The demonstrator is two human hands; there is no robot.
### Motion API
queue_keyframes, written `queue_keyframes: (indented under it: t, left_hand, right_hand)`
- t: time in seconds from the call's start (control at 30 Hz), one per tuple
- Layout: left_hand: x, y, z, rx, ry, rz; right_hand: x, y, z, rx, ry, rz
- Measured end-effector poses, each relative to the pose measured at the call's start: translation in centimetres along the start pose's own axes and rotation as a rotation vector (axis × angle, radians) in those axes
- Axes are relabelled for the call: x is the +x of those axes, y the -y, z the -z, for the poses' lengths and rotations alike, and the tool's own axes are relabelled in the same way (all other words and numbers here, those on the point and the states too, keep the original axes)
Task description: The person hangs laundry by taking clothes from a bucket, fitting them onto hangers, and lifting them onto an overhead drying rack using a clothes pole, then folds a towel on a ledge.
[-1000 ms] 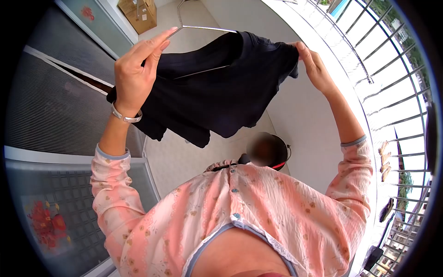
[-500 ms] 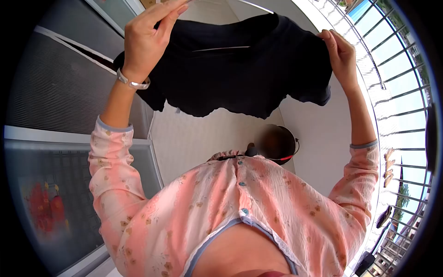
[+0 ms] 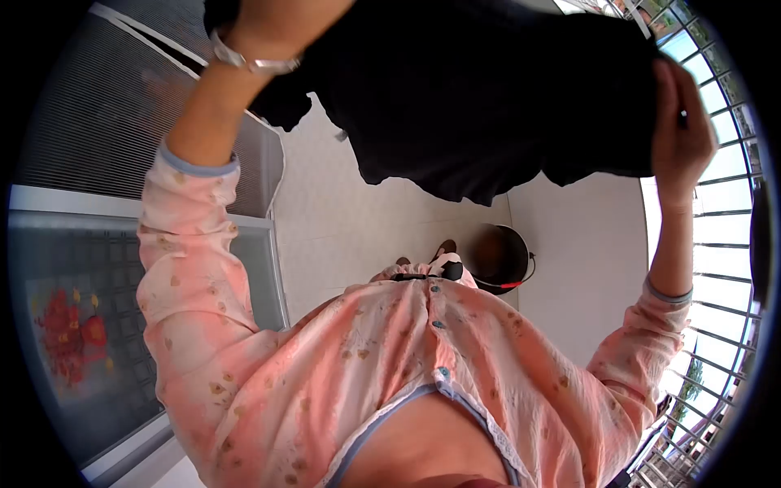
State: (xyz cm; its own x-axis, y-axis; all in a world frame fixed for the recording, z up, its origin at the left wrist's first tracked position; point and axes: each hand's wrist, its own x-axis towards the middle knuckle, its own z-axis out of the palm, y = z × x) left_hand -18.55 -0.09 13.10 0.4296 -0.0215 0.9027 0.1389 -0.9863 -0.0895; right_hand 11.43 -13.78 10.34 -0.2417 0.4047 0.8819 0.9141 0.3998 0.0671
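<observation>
A black short-sleeved T-shirt [image 3: 480,98] is held up in front of me, its upper part cut off by the frame's top edge. My left hand [image 3: 289,24] is raised at the upper left, a silver bracelet on its wrist. Its fingers lie beyond the frame; half a second ago they were closed on a thin wire clothes hanger inside the shirt, which is now out of sight. At the upper right, my right hand [image 3: 683,134] grips the shirt's sleeve edge between thumb and fingers. The lower hem hangs loose and wavy.
Below the shirt, a dark bucket [image 3: 512,256] with a handle stands on the pale floor [image 3: 342,203] by the white wall [image 3: 578,236]. Sliding glass doors [image 3: 146,285] line the left. A barred railing [image 3: 724,211] curves along the right.
Both hands and the shirt have come up and closer, so the collar and hanger have left view. My right hand has moved outward to the right, still on the sleeve.
</observation>
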Motion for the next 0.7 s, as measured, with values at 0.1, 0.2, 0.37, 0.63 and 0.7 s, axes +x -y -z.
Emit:
queue_keyframes:
  t: [0.1,0.2,0.37,0.63,0.7]
  left_hand:
    - [-9.5,-0.7,-4.7,0.023,0.208,0.313]
    - [-10.5,1.6,-8.8,-0.124,0.054,0.385]
    - [-5.5,3.2,-8.8,-0.114,0.196,0.436]
    - [-3.6,6.0,-9.4,-0.097,0.348,0.412]
    - [-3.9,6.7,-8.9,-0.078,0.542,0.573]
  right_hand:
    - [-7.4,0.4,-4.8,0.124,0.210,-0.111]
    - [-8.1,-0.5,-6.7,0.215,0.170,-0.293]
    - [-5.9,-4.1,-6.9,0.159,-0.017,-0.242]
    - [-6.4,-10.7,-4.3,0.057,-0.083,-0.133]
    - [-6.4,-11.2,-4.8,0.035,-0.076,-0.126]
